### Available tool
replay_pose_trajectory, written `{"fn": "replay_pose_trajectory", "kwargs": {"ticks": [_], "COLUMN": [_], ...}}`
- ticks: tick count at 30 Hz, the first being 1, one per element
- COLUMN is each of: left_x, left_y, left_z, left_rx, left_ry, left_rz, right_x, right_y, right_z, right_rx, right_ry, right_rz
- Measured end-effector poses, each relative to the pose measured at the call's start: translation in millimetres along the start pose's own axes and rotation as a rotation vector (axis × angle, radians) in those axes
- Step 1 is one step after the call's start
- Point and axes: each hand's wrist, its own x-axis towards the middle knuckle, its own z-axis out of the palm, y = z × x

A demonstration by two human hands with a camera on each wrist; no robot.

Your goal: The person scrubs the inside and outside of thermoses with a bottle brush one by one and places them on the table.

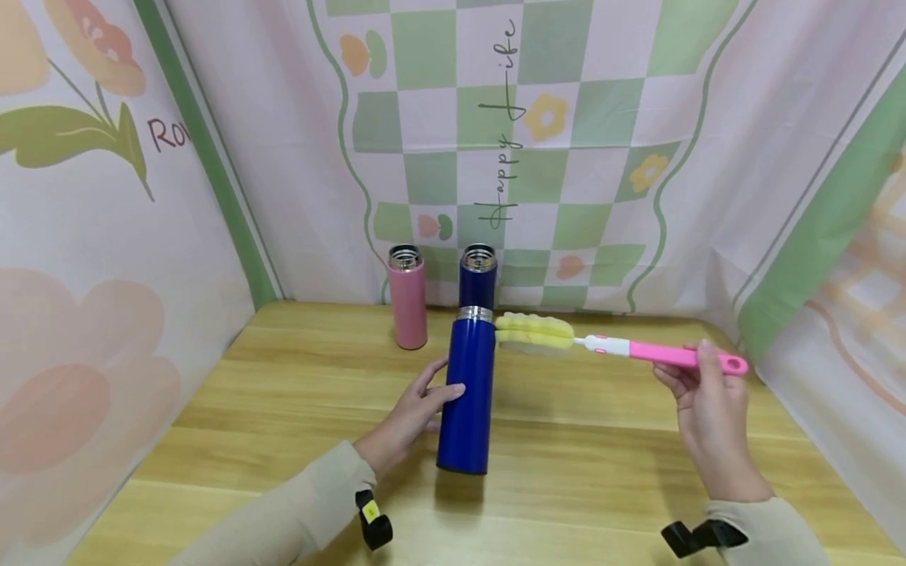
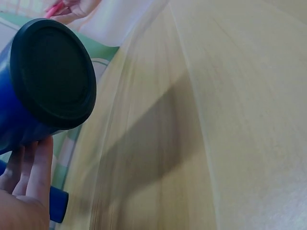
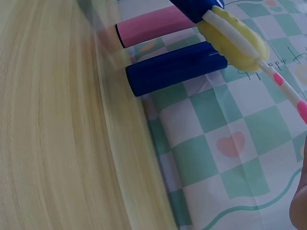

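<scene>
My left hand [image 1: 414, 409] grips a blue thermos bottle [image 1: 469, 401], holding it off the table with its steel neck uppermost. Its dark base [image 2: 53, 76] faces the left wrist view, above a shadow. In my right hand [image 1: 716, 420] is a bottle brush [image 1: 661, 354] with a pink handle, held level by the handle's end. The brush's yellow sponge head [image 1: 534, 332] points left, beside the thermos neck; the right wrist view shows the sponge [image 3: 235, 40] overlapping the thermos's upper end [image 3: 196, 7]. Whether they touch I cannot tell.
At the table's back stand two lidless bottles: a pink one [image 1: 408, 306] on the left and a dark blue one [image 1: 478, 277] behind the held thermos. The wooden table [image 1: 283, 417] ends at a patterned cloth [image 1: 545, 173]. More cloth hangs on both sides.
</scene>
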Motion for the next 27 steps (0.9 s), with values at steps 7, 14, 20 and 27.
{"fn": "replay_pose_trajectory", "kwargs": {"ticks": [7, 14, 20, 27], "left_x": [-0.6, -1.1, 2.0, 1.3], "left_y": [1.1, 5.8, 2.9, -0.3], "left_z": [3.0, 3.6, 4.1, 3.4], "left_rx": [-0.01, -0.029, -0.035, -0.05], "left_ry": [-0.028, -0.038, -0.014, -0.014], "left_rz": [0.008, -0.034, -0.042, 0.006], "right_x": [-0.5, -1.6, -2.8, -6.4], "right_y": [-0.3, 0.3, 1.8, 5.2], "right_z": [1.9, 3.9, 3.7, -1.0], "right_rx": [0.007, -0.003, -0.014, 0.006], "right_ry": [-0.015, -0.047, -0.08, -0.105], "right_rz": [0.008, 0.004, 0.018, 0.061]}}
